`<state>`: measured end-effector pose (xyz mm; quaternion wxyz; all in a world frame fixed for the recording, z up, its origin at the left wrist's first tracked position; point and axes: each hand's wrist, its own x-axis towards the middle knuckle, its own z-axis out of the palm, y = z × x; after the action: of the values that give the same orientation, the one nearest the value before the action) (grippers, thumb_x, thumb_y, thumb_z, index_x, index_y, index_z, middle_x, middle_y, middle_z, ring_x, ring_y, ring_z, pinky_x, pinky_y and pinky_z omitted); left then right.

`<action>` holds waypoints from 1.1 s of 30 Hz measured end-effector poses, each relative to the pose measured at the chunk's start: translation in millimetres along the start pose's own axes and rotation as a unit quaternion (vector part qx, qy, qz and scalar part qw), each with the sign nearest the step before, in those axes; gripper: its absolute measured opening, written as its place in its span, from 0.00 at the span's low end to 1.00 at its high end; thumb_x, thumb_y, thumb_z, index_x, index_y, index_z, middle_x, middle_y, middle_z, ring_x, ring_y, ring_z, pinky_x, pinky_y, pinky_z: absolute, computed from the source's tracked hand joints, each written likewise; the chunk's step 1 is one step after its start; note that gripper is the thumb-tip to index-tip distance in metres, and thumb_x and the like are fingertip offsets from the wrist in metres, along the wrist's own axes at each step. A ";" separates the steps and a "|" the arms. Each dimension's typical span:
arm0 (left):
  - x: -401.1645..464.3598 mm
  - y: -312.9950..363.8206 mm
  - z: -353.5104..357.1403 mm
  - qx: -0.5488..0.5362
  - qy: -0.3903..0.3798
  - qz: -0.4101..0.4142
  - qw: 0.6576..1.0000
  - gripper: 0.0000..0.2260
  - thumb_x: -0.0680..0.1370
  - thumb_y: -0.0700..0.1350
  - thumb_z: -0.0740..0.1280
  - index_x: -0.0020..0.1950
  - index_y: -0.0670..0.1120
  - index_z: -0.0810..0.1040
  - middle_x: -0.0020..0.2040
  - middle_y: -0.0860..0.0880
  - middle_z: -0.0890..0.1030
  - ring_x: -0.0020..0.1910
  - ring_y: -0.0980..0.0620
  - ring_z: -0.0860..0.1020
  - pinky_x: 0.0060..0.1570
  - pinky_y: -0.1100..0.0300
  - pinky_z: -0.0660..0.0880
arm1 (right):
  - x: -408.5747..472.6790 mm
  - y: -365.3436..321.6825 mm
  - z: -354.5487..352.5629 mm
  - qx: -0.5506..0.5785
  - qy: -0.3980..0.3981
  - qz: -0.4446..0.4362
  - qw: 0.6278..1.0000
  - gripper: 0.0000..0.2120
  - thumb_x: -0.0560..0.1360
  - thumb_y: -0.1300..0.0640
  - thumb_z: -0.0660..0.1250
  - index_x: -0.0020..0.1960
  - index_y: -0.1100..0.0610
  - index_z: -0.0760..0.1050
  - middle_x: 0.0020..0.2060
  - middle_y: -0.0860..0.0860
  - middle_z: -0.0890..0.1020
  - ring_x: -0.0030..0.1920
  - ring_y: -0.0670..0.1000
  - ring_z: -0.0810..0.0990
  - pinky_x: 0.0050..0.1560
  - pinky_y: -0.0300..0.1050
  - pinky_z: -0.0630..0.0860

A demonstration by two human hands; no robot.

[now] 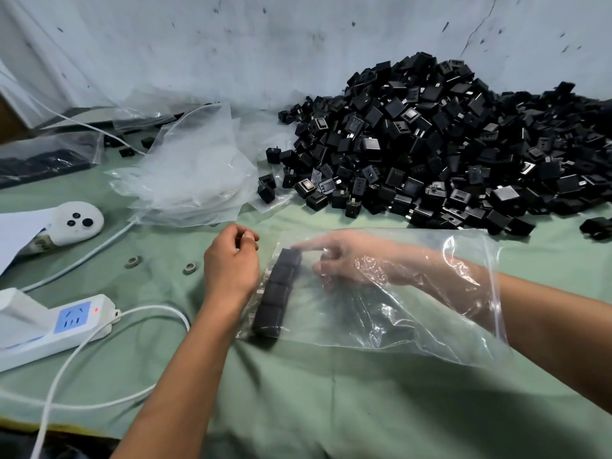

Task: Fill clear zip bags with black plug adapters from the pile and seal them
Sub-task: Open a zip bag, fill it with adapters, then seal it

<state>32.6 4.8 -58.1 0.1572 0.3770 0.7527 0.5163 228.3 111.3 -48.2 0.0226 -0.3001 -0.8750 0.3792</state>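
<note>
Reaching inside the clear zip bag [381, 313], my right hand [344, 260] lies in it up to the forearm, fingers stretched out nearly straight, the fingertips touching the top adapter of a row of black plug adapters [276, 289]. That row is four or so square, matte black blocks lined up edge to edge along the closed end of the bag, which lies flat on the cloth straight ahead of me. The plastic is thin, glossy and crinkled, throwing white glints over my wrist. My left hand [231, 260] sits outside the bag, just beside the row, fingers curled in with the thumb against the forefinger; whether they pinch the bag's edge I cannot tell.

Beyond the bag, to the right, the pile of adapters [447, 150] heaps up, a jumble of boxy black shells, some showing metal prongs or slotted faces. Left of it lies a slack stack of empty clear bags [192, 173], cloudy and rumpled.

Everything rests on a pale green cloth [331, 392], soft and creased. At my left are a white power strip [56, 329] with a blue socket face, its white cable [99, 332] looping across, a white rounded device [77, 221], and two small grey rings [133, 261]. Behind stands a grey-white wall [265, 44], scuffed with dark marks.
</note>
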 end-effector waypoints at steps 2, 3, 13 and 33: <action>-0.4 1.1 0.0 -0.011 0.004 -0.006 1.000 0.10 0.83 0.43 0.62 0.44 0.49 0.79 0.43 0.51 0.83 0.47 0.42 0.81 0.54 0.40 0.79 | 3.3 0.2 2.4 -0.019 0.003 0.003 1.000 0.27 0.82 0.53 0.67 0.70 0.25 0.63 0.32 0.32 0.81 0.28 0.40 0.75 0.30 0.39 0.78; -0.5 1.8 0.0 -0.014 0.006 -0.005 1.000 0.10 0.83 0.42 0.62 0.45 0.48 0.80 0.44 0.51 0.83 0.49 0.43 0.81 0.55 0.40 0.78 | 4.8 0.7 2.6 -0.034 0.002 -0.001 0.999 0.30 0.82 0.55 0.67 0.70 0.24 0.61 0.28 0.29 0.78 0.25 0.39 0.73 0.28 0.36 0.76; -30.0 24.8 14.7 0.197 -0.193 0.193 0.942 0.31 0.81 0.65 0.48 0.73 0.47 0.72 0.73 0.48 0.73 0.74 0.48 0.67 0.73 0.53 0.63 | 3.2 -12.1 5.2 -0.138 0.017 -0.017 0.990 0.18 0.81 0.56 0.66 0.71 0.52 0.73 0.46 0.46 0.84 0.42 0.46 0.78 0.42 0.42 0.73; -54.5 49.1 33.9 0.488 -0.239 0.115 0.832 0.42 0.78 0.72 0.37 0.84 0.47 0.41 0.85 0.46 0.42 0.83 0.42 0.40 0.80 0.39 0.44 | -164.9 78.1 -84.4 0.065 0.265 0.154 0.950 0.18 0.77 0.73 0.62 0.43 0.54 0.84 0.38 0.55 0.87 0.35 0.53 0.85 0.32 0.45 0.77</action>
<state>110.1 -3.7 -36.6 0.0678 0.6002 0.7969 -0.0100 425.6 118.3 -10.0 0.2142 -0.5187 -0.7543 0.3408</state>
